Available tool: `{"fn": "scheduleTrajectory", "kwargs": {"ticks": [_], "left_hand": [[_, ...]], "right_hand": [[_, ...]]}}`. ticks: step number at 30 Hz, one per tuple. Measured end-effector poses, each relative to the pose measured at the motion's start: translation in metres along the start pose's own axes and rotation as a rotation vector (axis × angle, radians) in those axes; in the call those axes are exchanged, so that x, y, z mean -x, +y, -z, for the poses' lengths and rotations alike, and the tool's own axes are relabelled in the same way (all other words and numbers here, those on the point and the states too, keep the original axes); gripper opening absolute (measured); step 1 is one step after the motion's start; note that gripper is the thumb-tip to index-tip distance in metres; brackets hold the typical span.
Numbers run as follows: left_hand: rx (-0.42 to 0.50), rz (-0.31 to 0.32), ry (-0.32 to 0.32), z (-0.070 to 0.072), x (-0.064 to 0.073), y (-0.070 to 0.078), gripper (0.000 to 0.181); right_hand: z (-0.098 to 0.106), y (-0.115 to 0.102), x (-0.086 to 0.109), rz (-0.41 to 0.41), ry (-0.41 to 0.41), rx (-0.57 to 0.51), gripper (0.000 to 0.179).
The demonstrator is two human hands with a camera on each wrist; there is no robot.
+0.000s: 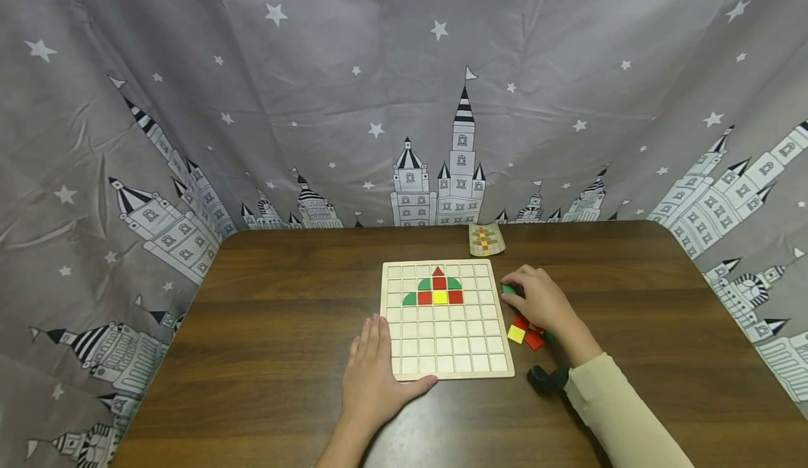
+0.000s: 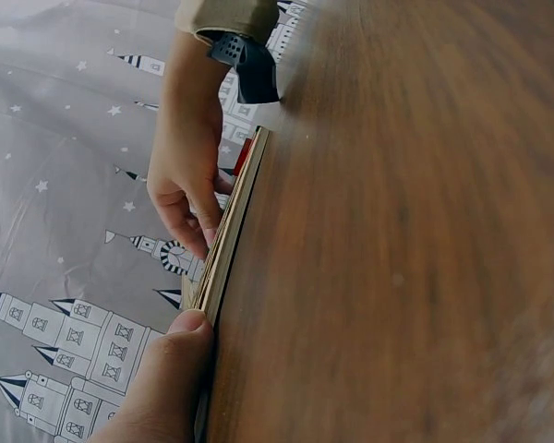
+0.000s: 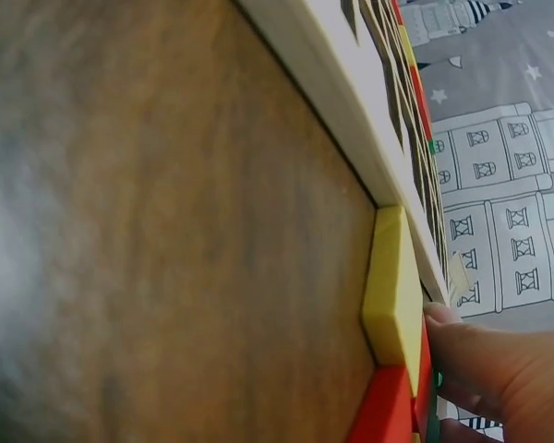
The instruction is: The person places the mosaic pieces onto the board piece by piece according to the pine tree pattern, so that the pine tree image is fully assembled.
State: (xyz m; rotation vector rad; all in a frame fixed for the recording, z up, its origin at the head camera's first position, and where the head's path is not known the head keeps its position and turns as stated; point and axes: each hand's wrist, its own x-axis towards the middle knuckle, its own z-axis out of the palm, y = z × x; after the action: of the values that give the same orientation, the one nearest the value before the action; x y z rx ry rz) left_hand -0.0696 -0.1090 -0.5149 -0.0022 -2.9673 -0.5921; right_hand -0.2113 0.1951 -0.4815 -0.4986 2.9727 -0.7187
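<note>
A square wooden grid board (image 1: 410,347) lies on the table. In its upper part sit a red triangle (image 1: 438,272), red squares, one yellow square (image 1: 440,297) and several green rounded pieces (image 1: 453,283). My left hand (image 1: 372,373) rests along the board's left side, fingers straight, its thumb (image 2: 180,346) against the near edge. Just off the board's right side, my right hand (image 1: 541,298) pinches a green piece (image 1: 508,290) between thumb and fingers; its shape is mostly hidden. Below that hand lies a small pile with a yellow square (image 1: 516,334) and red pieces (image 1: 534,341).
Behind the board a small pattern card (image 1: 486,241) shows coloured shapes on a grid. A black strap-like object (image 1: 546,379) is at the right wrist. The brown wooden table (image 1: 271,328) ends at a grey curtain (image 1: 328,103) printed with castles and stars.
</note>
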Motion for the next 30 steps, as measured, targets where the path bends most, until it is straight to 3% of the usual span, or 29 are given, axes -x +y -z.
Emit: {"fn": "scheduleTrajectory", "kwargs": {"ticks": [10,18,30], "left_hand": [[0.001,-0.003,-0.001,0.0005,0.0004,0.0007,0.136],[0.003,0.0,-0.002,0.0016,0.0005,0.0014,0.136],[-0.001,0.0,-0.009,0.0011,0.0001,0.0009,0.136]], "right_hand": [[0.0013,-0.0024,0.0006,0.003,-0.002,0.075,0.026],[0.0028,-0.0084,0.0016,0.112,0.036,0.234,0.027],[0.0071,-0.0063,0.002,0.12,0.008,0.21,0.032]]}}
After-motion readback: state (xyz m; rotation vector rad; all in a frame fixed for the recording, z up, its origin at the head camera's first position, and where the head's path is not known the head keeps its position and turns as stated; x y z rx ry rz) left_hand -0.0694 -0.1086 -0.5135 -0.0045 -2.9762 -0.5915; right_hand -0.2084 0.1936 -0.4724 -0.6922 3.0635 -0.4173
